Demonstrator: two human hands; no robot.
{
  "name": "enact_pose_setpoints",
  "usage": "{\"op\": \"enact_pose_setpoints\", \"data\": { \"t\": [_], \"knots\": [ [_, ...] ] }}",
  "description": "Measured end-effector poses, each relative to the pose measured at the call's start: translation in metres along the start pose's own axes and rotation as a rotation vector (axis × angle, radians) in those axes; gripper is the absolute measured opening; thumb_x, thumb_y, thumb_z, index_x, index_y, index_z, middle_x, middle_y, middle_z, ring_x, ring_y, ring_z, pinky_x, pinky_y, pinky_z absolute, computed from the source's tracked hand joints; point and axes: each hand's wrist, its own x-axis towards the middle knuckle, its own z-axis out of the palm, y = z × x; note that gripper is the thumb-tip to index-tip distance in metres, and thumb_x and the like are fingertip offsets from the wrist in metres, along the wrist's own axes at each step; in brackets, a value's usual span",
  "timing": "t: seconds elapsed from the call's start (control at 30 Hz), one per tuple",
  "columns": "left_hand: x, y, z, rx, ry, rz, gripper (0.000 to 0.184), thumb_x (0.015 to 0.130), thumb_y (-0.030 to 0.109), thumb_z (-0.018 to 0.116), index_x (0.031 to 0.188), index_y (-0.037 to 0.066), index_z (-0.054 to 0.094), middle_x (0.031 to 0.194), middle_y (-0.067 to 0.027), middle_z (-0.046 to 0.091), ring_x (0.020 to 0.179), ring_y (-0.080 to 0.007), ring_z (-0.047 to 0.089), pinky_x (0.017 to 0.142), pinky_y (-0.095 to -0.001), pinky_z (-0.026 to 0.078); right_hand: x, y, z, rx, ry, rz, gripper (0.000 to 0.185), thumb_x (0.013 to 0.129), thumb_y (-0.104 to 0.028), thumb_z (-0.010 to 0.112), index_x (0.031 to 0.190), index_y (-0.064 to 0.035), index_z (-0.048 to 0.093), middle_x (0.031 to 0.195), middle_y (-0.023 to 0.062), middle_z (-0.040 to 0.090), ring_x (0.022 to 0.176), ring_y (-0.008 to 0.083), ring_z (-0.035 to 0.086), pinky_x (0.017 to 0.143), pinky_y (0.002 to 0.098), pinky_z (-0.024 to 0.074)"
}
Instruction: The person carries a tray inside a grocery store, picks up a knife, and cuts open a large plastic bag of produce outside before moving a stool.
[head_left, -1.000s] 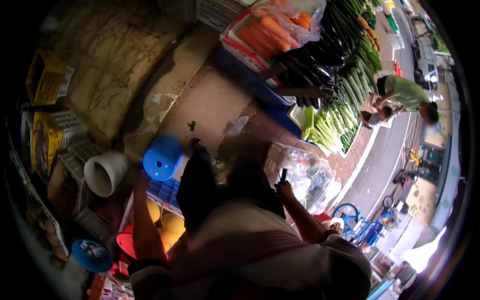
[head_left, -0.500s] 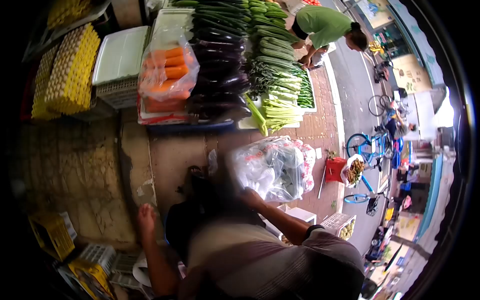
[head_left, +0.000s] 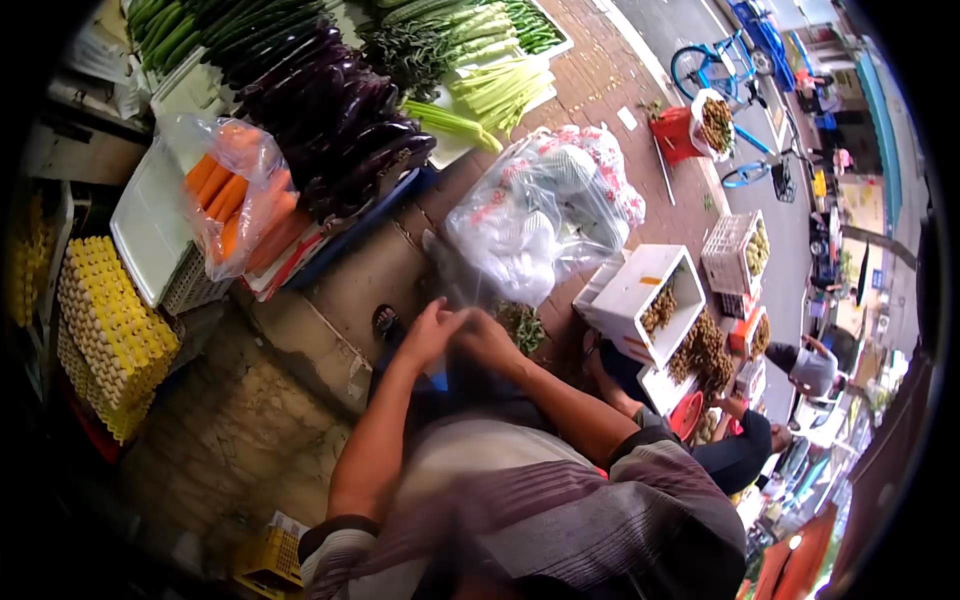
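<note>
My left hand (head_left: 430,337) and my right hand (head_left: 490,345) are close together in front of my body. Both have curled fingers, the right smeared by motion. A greyish, see-through blur rises just above them; what it is I cannot make out. Beyond the hands lies a big clear plastic bag (head_left: 530,225) with white bundles and red-printed bags in it. Leafy greens (head_left: 520,325) show beside my right hand, partly hidden.
Eggplants (head_left: 340,120), celery (head_left: 505,92) and bagged carrots (head_left: 220,195) are on the stall at upper left. Egg trays (head_left: 110,330) are stacked at left. A white foam box (head_left: 650,300) and brown produce (head_left: 705,355) stand at right, near a crouching person (head_left: 735,455).
My left hand has come up from the left to meet my right hand. The view has turned, bringing the foam box and the crouching person into sight.
</note>
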Motion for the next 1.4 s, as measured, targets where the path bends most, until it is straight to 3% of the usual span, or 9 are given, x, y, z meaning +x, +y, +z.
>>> {"op": "enact_pose_setpoints", "data": {
  "t": [0.23, 0.33, 0.5, 0.67, 0.9, 1.0, 1.07, 1.2, 1.4],
  "knots": [
    [0.016, -0.025, 0.015, -0.450, 0.003, -0.197, 0.032, 0.095, 0.028, 0.061, 0.119, 0.008, 0.058, 0.106, -0.0036, 0.060, 0.097, -0.0123, 0.056, 0.081, -0.0273, 0.047, -0.006, 0.013, 0.016, -0.007, -0.043, -0.120, 0.041, 0.079, -0.016, 0.063, 0.116, 0.0004, 0.057, 0.098, 0.0227, 0.061, 0.100, 0.0379, 0.058, 0.085, 0.0437, 0.0471],
    [0.020, -0.063, 0.025, -0.342, 0.091, -0.107, 0.046, 0.093, 0.027, 0.063, 0.129, 0.000, 0.053, 0.110, -0.0112, 0.061, 0.093, -0.0164, 0.061, 0.077, -0.0307, 0.051, -0.003, 0.006, -0.039, -0.135, -0.150, -0.158, 0.038, 0.083, -0.017, 0.062, 0.118, -0.0009, 0.060, 0.109, 0.0221, 0.063, 0.102, 0.0365, 0.060, 0.092, 0.0398, 0.0459],
    [0.000, -0.017, 0.047, -0.544, 0.119, -0.289, 0.044, 0.098, 0.018, 0.053, 0.134, -0.003, 0.040, 0.121, -0.0119, 0.055, 0.082, -0.0244, 0.066, 0.072, -0.0387, 0.056, 0.057, 0.162, -0.083, -0.299, 0.356, 0.086, 0.039, 0.081, -0.017, 0.067, 0.116, 0.0005, 0.059, 0.105, 0.0217, 0.065, 0.097, 0.0353, 0.063, 0.085, 0.0401, 0.0500],
    [-0.004, -0.031, 0.045, -0.535, 0.180, -0.310, 0.033, 0.098, 0.015, 0.051, 0.127, -0.001, 0.046, 0.138, -0.0172, 0.046, 0.086, -0.0254, 0.067, 0.076, -0.0390, 0.057, 0.101, 0.246, -0.123, -0.758, 0.035, 0.348, 0.079, 0.078, -0.024, 0.067, 0.144, -0.0038, 0.031, 0.148, 0.0283, 0.029, 0.102, 0.0391, 0.061, 0.085, 0.0469, 0.0494],
    [0.001, -0.024, 0.043, -0.548, 0.206, -0.271, 0.011, 0.098, 0.013, 0.050, 0.102, 0.004, 0.053, 0.149, -0.0243, 0.029, 0.087, -0.0312, 0.069, 0.079, -0.0464, 0.057, 0.150, 0.349, -0.129, -1.020, 0.090, 0.127, 0.010, 0.084, -0.015, 0.054, 0.088, -0.0076, 0.058, 0.084, 0.0129, 0.059, 0.078, 0.0336, 0.061, 0.069, 0.0454, 0.0490],
    [0.003, -0.019, 0.047, -0.523, 0.206, -0.258, 0.011, 0.097, 0.014, 0.051, 0.100, 0.004, 0.054, 0.148, -0.0257, 0.030, 0.085, -0.0322, 0.069, 0.077, -0.0460, 0.058, 0.169, 0.317, -0.159, -0.827, 0.175, -0.008, 0.008, 0.082, -0.013, 0.056, 0.078, -0.0075, 0.058, 0.081, 0.0146, 0.058, 0.078, 0.0341, 0.060, 0.069, 0.0457, 0.0485],
    [0.003, -0.020, 0.046, -0.494, 0.198, -0.278, 0.012, 0.096, 0.015, 0.053, 0.100, 0.004, 0.054, 0.147, -0.0257, 0.030, 0.084, -0.0325, 0.069, 0.075, -0.0452, 0.058, 0.198, 0.287, -0.192, -0.743, 0.402, -0.177, 0.006, 0.081, -0.010, 0.058, 0.087, -0.0074, 0.059, 0.077, 0.0159, 0.058, 0.072, 0.0369, 0.059, 0.066, 0.0463, 0.0482],
    [0.007, -0.013, 0.053, -0.470, 0.201, -0.293, 0.010, 0.094, 0.014, 0.056, 0.098, 0.005, 0.054, 0.146, -0.0260, 0.032, 0.083, -0.0336, 0.069, 0.073, -0.0436, 0.058, 0.263, 0.246, -0.258, -0.586, 0.580, -0.153, 0.069, 0.081, -0.013, 0.065, 0.139, 0.0020, 0.032, 0.083, 0.0238, 0.061, 0.078, 0.0407, 0.061, 0.069, 0.0488, 0.0487],
    [0.005, -0.018, 0.055, -0.445, 0.208, -0.275, 0.012, 0.094, 0.015, 0.058, 0.099, 0.005, 0.054, 0.144, -0.0270, 0.033, 0.083, -0.0342, 0.069, 0.073, -0.0443, 0.058, 0.326, 0.267, -0.246, -0.833, 0.413, 0.086, 0.043, 0.082, -0.020, 0.061, 0.123, -0.0118, 0.051, 0.096, 0.0208, 0.059, 0.084, 0.0361, 0.065, 0.071, 0.0481, 0.0511]
  ]
}}
